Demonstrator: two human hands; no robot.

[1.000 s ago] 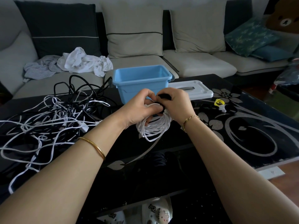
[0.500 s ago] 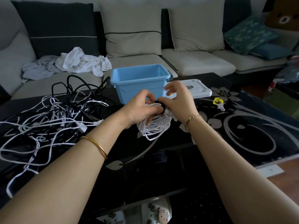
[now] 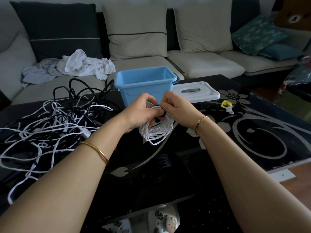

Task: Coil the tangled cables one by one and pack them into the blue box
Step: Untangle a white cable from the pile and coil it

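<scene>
Head view. White cable (image 3: 158, 132) wound into a loose round coil of many thin loops, held in the air just in front of the blue box (image 3: 144, 84), above the black glass table (image 3: 252, 142). Gripped near the top by the left hand (image 3: 143, 113), fingers curled around the loops, thumb on the outer side. Pinched right beside it by the right hand (image 3: 178, 110), fingertips pressed together on a black band (image 3: 162, 114) crossing the top of the coil. Lower loops hanging free, slightly fanned, one drooping lowest. Box upright and open, white lid (image 3: 196, 93) lying flat just to its right. On the table's left side, a tangled pile of black and white cables (image 3: 50, 125), apart from the coil. Near the lid, a small yellow item (image 3: 226, 104), too small to make out.
</scene>
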